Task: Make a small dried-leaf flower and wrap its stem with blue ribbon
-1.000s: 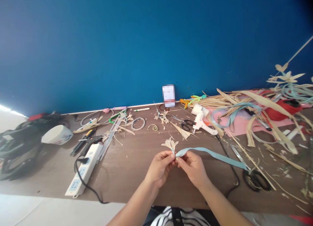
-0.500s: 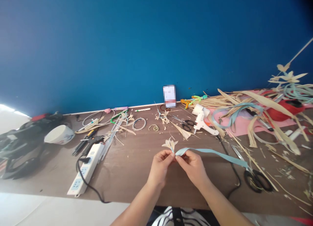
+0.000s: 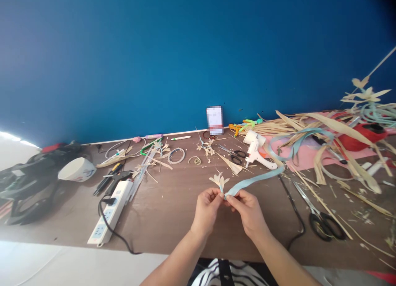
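Between the fingertips of my left hand (image 3: 206,207) is the base of a small cream flower (image 3: 219,180) with pointed petals, held upright above the table. My right hand (image 3: 246,211) pinches a light blue ribbon (image 3: 255,180) close against the flower's base. From that pinch the ribbon's loose end reaches up and to the right, towards a white glue gun (image 3: 259,156). The two hands nearly touch, and the fingers hide where ribbon and flower meet.
Black-handled scissors (image 3: 324,222) lie at right, near a black cable (image 3: 295,213). A white power strip (image 3: 113,213) and a white bowl (image 3: 76,169) are at left. Dried strips and pink paper (image 3: 305,164) crowd the back right. A phone-like screen (image 3: 214,120) leans on the blue wall (image 3: 173,63).
The ribbon's free end has swung up and away from the scissors, towards the glue gun. Both hands and the flower have shifted slightly right.
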Available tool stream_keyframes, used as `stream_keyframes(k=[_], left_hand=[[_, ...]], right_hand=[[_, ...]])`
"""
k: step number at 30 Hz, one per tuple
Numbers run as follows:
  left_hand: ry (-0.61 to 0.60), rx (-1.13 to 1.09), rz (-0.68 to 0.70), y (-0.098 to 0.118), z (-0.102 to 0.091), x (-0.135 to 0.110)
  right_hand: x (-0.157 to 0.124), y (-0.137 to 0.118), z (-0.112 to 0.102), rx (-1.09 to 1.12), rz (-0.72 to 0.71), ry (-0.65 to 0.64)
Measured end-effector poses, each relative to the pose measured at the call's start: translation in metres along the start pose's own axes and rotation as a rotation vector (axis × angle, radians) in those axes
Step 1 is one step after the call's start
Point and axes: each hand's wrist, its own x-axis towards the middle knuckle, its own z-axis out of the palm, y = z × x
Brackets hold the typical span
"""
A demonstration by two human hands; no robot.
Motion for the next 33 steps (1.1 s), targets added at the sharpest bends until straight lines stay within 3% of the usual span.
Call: stream_keyframes(k=[6, 10, 14, 19, 24, 30, 33], left_hand=[[-0.014, 0.063, 0.017, -0.002, -0.001, 0.001], [0.001, 0.057, 0.026, -0.006, -0.003, 0.003], [0.012, 0.019, 0.023, -0.007, -0.002, 0.004], [-0.007, -0.150, -0.141, -0.005, -0.003, 0.006], [-0.004, -0.243, -0.214, -0.003, -0.004, 0.007], [-0.015, -0.139, -0.082, -0.004, -0.001, 0.003], [-0.002, -0.148, -0.101, -0.003, -0.003, 0.004]], right_hand=[[0.001, 0.002, 0.002, 0.099, 0.033, 0.001], [0.001, 0.005, 0.002, 0.033, 0.013, 0.008], [-0.002, 0.005, -0.001, -0.261, -0.168, 0.044], [-0.005, 0.004, -0.005, -0.654, -0.392, 0.067], [-0.007, 0.005, -0.004, -0.746, -0.513, 0.056], [-0.010, 0.002, -0.004, -0.666, -0.501, 0.049], [-0.011, 0.001, -0.007, -0.711, -0.526, 0.007]])
